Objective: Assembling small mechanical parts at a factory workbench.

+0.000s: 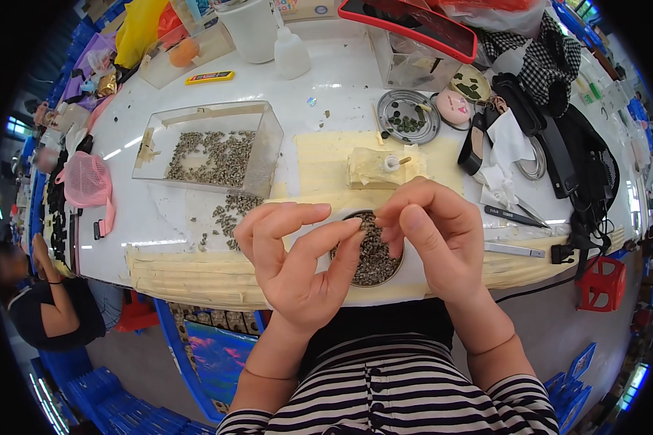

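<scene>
Both hands are raised close together above a round dish (401, 262) full of small greyish parts (374, 270). My left hand (297, 264) has thumb and index fingertip pinched together over the dish's left side, its other fingers loosely bent. Whatever lies in that pinch is too small to name. My right hand (446, 243) is curled at the right side of the dish, its index finger bent toward the left fingertips. Its fingertips are closed, and anything between them is hidden. Just beyond the hands stands a tape-covered block (366, 170) with a small white cup (392, 163) on it.
A clear plastic box (268, 148) with more small parts lies at left; loose parts (228, 217) spill in front. Far right are a metal dish (435, 130) of dark pieces, a phone with a red case (413, 29) and tweezers (515, 215). A person (58, 312) sits at left.
</scene>
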A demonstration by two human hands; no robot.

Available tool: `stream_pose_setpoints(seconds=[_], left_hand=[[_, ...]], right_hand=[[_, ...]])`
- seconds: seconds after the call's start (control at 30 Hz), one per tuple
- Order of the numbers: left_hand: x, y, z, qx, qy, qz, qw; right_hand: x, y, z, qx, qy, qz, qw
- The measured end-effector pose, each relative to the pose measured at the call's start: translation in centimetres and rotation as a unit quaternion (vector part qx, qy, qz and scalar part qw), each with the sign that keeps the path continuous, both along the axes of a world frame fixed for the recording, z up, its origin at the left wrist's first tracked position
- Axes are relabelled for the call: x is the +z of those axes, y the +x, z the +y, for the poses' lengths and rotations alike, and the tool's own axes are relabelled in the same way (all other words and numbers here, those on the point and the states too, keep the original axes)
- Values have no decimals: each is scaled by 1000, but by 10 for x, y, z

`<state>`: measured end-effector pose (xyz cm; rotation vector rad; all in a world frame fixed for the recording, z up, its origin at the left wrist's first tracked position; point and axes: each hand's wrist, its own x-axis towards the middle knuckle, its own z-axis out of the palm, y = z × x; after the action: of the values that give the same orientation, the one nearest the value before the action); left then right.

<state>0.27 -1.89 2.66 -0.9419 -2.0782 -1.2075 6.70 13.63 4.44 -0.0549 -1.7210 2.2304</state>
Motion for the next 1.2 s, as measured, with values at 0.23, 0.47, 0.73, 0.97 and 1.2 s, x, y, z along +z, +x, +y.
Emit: stream_pose_setpoints(seconds=[0.23,0.47,0.73,0.97,1.2], left_hand=[[-3,-3,1,4,10,-9,1000],[-5,-2,1,7,8,-10,1000],[-6,-3,-1,5,5,-20,1000],[-3,-2,-2,-17,18,-46,999],[-3,-1,-1,-17,16,-38,999]], right_hand=[[-7,0,-2,-62,186,50,979],[-3,-2,-1,-49,269,117,955],[-9,-5,-8,-116,371,163,907],[-8,-4,-4,-117,357,102,921],[-4,-1,-6,-1,70,-19,997]])
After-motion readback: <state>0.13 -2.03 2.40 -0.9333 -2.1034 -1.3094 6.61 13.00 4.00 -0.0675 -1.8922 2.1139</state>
